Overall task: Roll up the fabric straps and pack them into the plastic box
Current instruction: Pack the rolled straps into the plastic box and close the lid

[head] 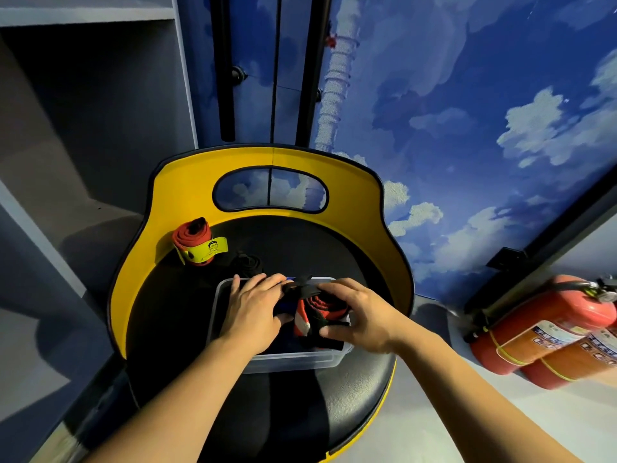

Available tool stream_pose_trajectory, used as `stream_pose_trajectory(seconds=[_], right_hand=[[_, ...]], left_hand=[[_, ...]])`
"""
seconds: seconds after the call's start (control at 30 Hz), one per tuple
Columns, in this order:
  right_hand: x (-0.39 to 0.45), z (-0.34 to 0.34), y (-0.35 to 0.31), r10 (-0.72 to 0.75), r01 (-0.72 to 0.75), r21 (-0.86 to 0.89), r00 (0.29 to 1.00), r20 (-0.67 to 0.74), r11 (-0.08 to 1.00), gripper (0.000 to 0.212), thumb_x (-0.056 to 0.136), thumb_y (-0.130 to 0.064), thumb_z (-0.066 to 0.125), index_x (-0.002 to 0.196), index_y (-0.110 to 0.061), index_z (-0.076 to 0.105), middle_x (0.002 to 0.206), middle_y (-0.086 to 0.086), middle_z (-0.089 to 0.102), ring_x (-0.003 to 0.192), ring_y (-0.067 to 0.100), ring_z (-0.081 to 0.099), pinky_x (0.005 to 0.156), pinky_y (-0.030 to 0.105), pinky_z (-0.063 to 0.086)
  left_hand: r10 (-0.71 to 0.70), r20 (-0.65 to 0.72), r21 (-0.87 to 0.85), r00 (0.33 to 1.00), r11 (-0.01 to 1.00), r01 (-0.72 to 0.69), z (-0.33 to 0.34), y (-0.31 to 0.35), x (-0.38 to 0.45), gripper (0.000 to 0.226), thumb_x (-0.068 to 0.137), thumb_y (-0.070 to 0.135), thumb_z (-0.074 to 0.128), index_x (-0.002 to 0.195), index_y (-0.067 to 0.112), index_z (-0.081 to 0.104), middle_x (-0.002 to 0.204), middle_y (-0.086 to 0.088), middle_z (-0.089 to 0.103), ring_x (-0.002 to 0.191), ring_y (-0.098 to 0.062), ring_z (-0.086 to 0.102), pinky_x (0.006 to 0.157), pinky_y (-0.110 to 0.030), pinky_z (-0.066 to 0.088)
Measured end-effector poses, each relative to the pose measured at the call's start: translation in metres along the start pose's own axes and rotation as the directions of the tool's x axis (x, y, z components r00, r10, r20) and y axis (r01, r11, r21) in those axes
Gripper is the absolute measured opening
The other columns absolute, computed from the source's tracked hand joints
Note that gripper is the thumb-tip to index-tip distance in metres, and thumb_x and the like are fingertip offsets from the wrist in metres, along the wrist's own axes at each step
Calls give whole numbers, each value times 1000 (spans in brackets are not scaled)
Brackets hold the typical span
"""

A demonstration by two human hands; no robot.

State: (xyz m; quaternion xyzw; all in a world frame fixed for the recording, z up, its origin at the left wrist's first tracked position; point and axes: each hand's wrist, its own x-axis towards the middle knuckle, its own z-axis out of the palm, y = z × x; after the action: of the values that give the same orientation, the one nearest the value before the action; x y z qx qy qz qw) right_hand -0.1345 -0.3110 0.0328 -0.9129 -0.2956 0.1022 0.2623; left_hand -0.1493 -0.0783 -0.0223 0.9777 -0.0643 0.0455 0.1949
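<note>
Head view: both hands work over the clear plastic box [233,332] on a black chair seat [167,312], the right hand [362,320] closing its grip around a red, black and white rolled strap [319,312] inside the box. The left hand [255,307] lies spread, palm down, on dark straps in the box. Another red roll with a yellow band [197,243] stands on the seat behind, apart from the box.

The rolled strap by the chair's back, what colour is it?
Red, with a yellow band round it, seen in the head view.

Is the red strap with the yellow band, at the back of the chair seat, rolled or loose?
Rolled. The red strap stands coiled, spiral end up, with the yellow band around it, outside the plastic box.
</note>
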Motion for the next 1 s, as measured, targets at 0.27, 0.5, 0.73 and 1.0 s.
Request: stream_pose_trajectory(seconds=[0.27,0.5,0.73,1.0], right_hand=[[1,-4,-1,-103,100,-173,995,-12,980,88,67,-35,88,144,-25,47,135,-4,54,120,17,56,101,30,49],[1,9,0,-227,216,-276,974,-7,937,82,69,-32,88,142,-17,52,133,3,56,119,25,57,99,38,52],[-6,18,5,-185,176,-169,982,-37,970,74,74,-35,85,140,-25,53,132,-1,52,119,17,55,97,30,52],[-5,22,15,-166,154,-237,986,-30,959,46,80,-40,73,123,-28,63,116,-6,59,99,16,58,87,33,51]], left_hand=[[32,-13,-23,999,999,-32,0,-4,0,52,89,40,71,137,44,51,149,22,45,145,-17,35,122,-56,11],[17,-14,-4,1000,1000,-17,-1,-6,1,62,87,22,73,140,44,49,151,22,43,145,-15,34,123,-53,9],[18,-16,0,1000,1000,-18,-1,-7,2,64,85,19,75,139,42,50,148,23,44,143,-14,34,123,-54,10],[15,-11,-34,1000,999,-16,-1,-8,2,60,85,30,75,138,41,52,147,23,46,143,-16,35,123,-54,8]])
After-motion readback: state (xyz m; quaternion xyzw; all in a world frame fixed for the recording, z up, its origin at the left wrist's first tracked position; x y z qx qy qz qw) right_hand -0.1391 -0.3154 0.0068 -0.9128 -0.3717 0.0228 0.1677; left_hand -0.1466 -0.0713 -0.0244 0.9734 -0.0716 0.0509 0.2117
